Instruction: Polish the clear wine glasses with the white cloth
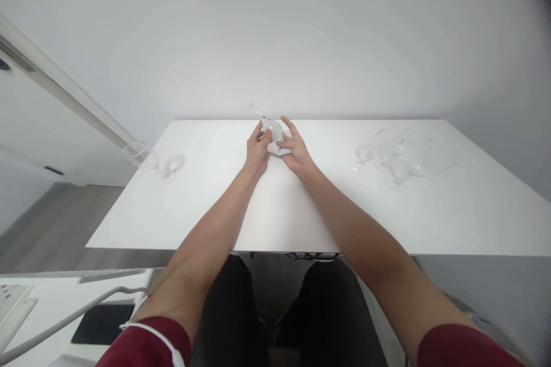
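A clear stemmed glass (272, 128) is held above the far middle of the white table, tilted so that its stem and foot point up and to the left. My left hand (257, 150) is closed around the left side of its bowl, thumb across the front. A white cloth (279, 149) is bunched under and against the bowl. On the other side, my right hand (299, 150) is closed on the cloth and presses it to the glass, with the index finger raised. The far part of the cloth is hidden behind the fingers and the bowl.
Several clear glasses (400, 160) lie close together on the table's right side. Two more clear glasses (173, 165) are near the left edge. A grey wall stands behind the white table (284, 212). At lower left are a cable (73, 316) and a black flat object (103, 324).
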Motion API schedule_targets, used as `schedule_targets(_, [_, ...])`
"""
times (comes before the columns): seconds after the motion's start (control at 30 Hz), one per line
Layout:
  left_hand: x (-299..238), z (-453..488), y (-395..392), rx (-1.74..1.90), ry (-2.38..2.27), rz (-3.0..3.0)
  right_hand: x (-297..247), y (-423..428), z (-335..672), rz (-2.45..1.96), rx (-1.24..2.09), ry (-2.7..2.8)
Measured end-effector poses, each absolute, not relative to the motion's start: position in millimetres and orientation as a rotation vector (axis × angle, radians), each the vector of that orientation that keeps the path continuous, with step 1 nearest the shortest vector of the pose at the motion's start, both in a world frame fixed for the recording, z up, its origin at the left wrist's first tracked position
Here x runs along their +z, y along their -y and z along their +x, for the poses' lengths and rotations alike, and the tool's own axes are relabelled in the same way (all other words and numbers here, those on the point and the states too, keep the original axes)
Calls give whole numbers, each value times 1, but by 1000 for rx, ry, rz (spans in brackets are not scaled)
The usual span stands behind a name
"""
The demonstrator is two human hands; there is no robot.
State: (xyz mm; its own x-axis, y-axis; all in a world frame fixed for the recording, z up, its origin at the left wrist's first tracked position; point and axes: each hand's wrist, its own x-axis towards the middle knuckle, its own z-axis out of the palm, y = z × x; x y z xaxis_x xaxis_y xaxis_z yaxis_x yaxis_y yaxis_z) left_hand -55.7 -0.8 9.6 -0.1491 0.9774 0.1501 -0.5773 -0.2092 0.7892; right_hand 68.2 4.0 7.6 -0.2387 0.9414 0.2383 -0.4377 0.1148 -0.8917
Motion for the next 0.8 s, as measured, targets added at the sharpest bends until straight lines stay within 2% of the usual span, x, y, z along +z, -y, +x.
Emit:
schedule_targets(0.13, [9,-54,3,1626,-693,836,9,0,60,-673,1337,1245])
schedule_targets(0.33, [11,-54,3,1622,-702,813,8,-1,64,-579,1497,1188])
schedule_targets(0.6, [3,-55,-2,1656,-763,721,6,3,54,-661,1319,1285])
schedule_targets(0.8, [14,-51,8,1634,-692,821,12,3,61,-633,1389,1270])
